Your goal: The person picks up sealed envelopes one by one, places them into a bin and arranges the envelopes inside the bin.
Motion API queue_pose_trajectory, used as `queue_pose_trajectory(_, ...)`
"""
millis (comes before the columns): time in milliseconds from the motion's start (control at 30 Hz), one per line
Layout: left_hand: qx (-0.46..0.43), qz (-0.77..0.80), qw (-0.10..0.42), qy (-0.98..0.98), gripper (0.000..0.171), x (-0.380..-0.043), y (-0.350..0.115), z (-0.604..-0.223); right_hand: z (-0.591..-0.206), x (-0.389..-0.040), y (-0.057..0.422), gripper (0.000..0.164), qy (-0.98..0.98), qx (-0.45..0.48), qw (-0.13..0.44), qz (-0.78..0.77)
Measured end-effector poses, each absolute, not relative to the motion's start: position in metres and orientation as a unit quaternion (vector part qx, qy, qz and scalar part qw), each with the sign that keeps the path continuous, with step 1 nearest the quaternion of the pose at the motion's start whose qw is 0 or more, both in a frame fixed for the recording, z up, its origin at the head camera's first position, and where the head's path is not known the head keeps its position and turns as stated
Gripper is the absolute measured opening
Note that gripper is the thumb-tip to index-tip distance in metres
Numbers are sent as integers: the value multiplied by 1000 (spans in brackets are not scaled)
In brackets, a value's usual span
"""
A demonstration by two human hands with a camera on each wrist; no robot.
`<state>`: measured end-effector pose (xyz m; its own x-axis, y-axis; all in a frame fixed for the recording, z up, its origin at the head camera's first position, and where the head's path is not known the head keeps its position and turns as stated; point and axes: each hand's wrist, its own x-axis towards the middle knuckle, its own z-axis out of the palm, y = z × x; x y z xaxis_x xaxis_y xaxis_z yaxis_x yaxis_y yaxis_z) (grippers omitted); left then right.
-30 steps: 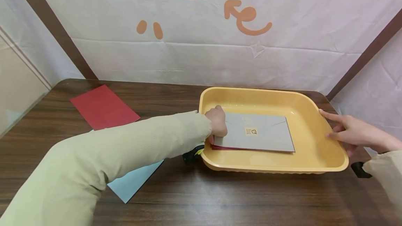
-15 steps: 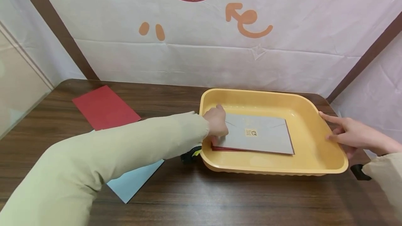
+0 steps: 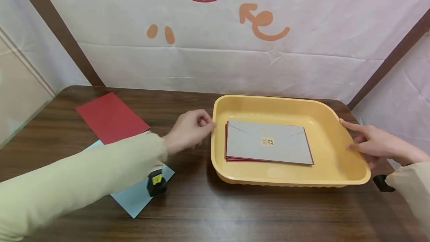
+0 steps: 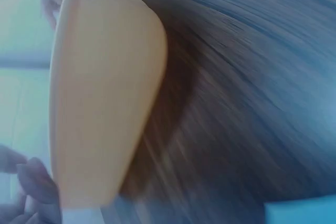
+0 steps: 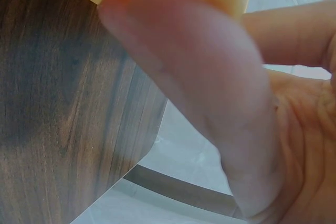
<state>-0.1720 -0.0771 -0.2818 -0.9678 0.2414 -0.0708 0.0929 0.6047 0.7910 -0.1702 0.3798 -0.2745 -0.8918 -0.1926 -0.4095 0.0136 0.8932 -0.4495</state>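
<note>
A yellow plastic tray (image 3: 336, 167) sits on the table, holding a small stack of envelopes. On top lies a grey envelope (image 3: 248, 145) with a "just for you" sticker; red edges show beneath it. My left hand (image 3: 189, 128) is just outside the tray's left rim, its fingers loosely bent and nothing seen in them. In the left wrist view its fingers (image 4: 38, 184) appear beside the tray's wall (image 4: 105, 93), blurred. My right hand (image 3: 379, 143) holds the tray's right rim, index finger along the edge; the thumb (image 5: 194, 56) fills the right wrist view.
To the left, a red envelope (image 3: 111, 117) lies partly over a light blue envelope (image 3: 134, 199), which my left sleeve partly covers. The brown wooden table (image 3: 235, 212) ends at a white printed curtain (image 3: 201, 62) behind.
My left hand has left the envelope stack and moved left, out over the tray's left rim. The stack now shows fully. The right hand stays at the right rim.
</note>
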Motion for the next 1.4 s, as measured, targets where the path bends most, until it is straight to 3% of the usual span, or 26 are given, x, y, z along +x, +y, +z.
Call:
queue_pose_trajectory(267, 168, 304, 67, 935, 15, -153, -142, -294, -277, -169, 383, 86, 945, -46, 230, -229)
queue_pose_trajectory(533, 227, 137, 82, 961, 71, -140, -207, -296, -278, -172, 383, 85, 943, -50, 227, -240)
queue_pose_trajectory(767, 281, 117, 125, 944, 100, -126, -247, -301, -277, -173, 382, 84, 948, -45, 226, -220)
queue_pose_trajectory(1033, 288, 134, 153, 936, 106, -118, -268, -321, -276, -171, 381, 82, 952, -50, 220, -206)
queue_pose_trajectory(1400, 275, 203, 116, 933, 103, -120, -245, -340, -278, -173, 386, 84, 951, -47, 221, -210)
